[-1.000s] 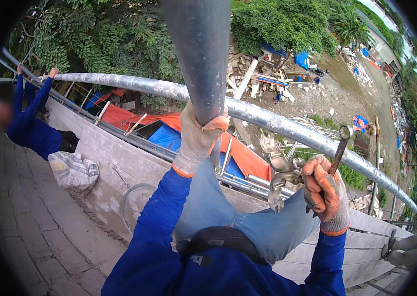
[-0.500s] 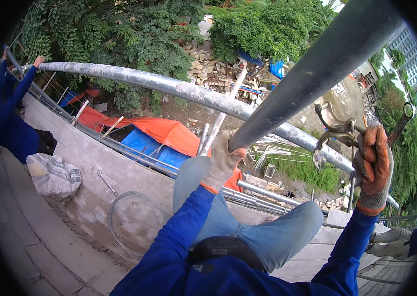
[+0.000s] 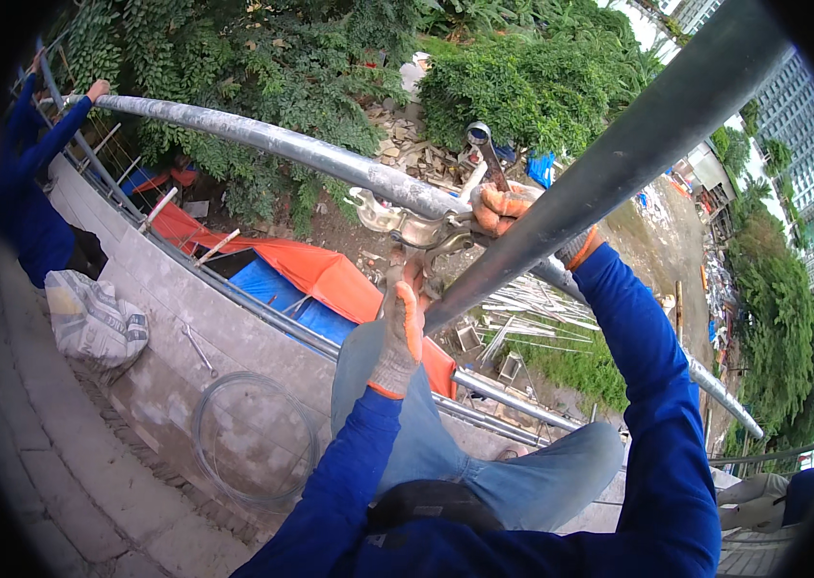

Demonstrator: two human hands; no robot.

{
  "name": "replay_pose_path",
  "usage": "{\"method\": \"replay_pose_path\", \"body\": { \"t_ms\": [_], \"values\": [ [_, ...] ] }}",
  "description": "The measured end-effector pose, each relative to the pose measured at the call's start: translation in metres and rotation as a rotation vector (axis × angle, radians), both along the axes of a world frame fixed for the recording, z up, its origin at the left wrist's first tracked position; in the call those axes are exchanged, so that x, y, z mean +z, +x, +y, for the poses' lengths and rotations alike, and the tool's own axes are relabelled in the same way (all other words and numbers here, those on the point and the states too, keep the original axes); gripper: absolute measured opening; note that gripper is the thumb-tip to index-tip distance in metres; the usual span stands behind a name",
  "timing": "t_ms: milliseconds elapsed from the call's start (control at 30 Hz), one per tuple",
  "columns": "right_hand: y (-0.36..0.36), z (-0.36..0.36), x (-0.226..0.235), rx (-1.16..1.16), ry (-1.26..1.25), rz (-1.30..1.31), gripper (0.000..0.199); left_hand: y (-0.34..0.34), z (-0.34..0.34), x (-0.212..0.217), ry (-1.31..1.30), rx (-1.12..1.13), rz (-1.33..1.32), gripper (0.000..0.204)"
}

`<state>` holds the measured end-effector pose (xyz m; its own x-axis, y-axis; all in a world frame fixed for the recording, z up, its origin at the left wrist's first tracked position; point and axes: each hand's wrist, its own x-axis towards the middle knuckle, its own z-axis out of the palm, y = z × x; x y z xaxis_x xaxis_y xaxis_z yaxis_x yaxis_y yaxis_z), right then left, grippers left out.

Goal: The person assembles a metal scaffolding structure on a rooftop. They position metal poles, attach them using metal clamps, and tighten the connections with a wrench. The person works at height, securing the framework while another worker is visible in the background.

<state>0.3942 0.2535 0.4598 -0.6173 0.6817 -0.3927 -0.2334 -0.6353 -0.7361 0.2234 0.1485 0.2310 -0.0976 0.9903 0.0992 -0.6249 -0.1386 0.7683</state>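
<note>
A long grey steel pipe [image 3: 262, 144] runs level from upper left to lower right. A metal clamp coupler [image 3: 407, 223] sits on it where a second, slanted pipe [image 3: 638, 144] crosses. My left hand [image 3: 401, 328], in a grey and orange glove, grips the lower end of the slanted pipe just under the coupler. My right hand [image 3: 513, 217], gloved the same way, is closed on a wrench [image 3: 486, 152] and presses against the coupler. My blue sleeves and jeans-clad knees show below.
At the far left another person in blue [image 3: 26, 193] holds the level pipe's end. A concrete ledge [image 3: 166, 318] bears a white sack [image 3: 94, 323] and a wire coil [image 3: 253, 438]. Below lie orange and blue tarps [image 3: 315, 279], rubble and trees.
My right hand with the wrench has moved left to the coupler on the level pipe. The slanted pipe has tilted further right, and my left hand has slid closer to the crossing.
</note>
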Motion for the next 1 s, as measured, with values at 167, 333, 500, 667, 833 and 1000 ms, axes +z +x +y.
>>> {"method": "replay_pose_path", "body": {
  "t_ms": [167, 333, 500, 667, 833, 1000],
  "values": [
    [0.041, 0.015, -0.027, 0.151, 0.408, -0.158, 0.021, 0.003, 0.004, 0.072, -0.099, -0.128, -0.166, 0.075],
    [0.055, 0.023, -0.047, 0.160, 0.714, -0.184, 0.021, -0.028, -0.020, 0.100, -0.152, -0.246, -0.024, 0.049],
    [0.124, 0.048, -0.109, 0.127, 0.336, -0.275, 0.037, -0.008, -0.049, 0.102, -0.015, -0.106, 0.069, 0.039],
    [0.049, 0.030, -0.072, 0.286, 0.633, -0.221, 0.046, 0.000, -0.017, 0.086, -0.253, -0.045, -0.254, 0.054],
    [0.038, -0.034, -0.016, 0.049, 0.036, -0.027, 0.021, 0.018, 0.007, 0.063, -0.134, -0.151, -0.263, 0.078],
    [0.058, -0.082, -0.034, -0.156, -0.064, 0.167, 0.021, -0.001, 0.024, 0.068, 0.180, -0.518, -0.353, 0.083]
  ]
}}
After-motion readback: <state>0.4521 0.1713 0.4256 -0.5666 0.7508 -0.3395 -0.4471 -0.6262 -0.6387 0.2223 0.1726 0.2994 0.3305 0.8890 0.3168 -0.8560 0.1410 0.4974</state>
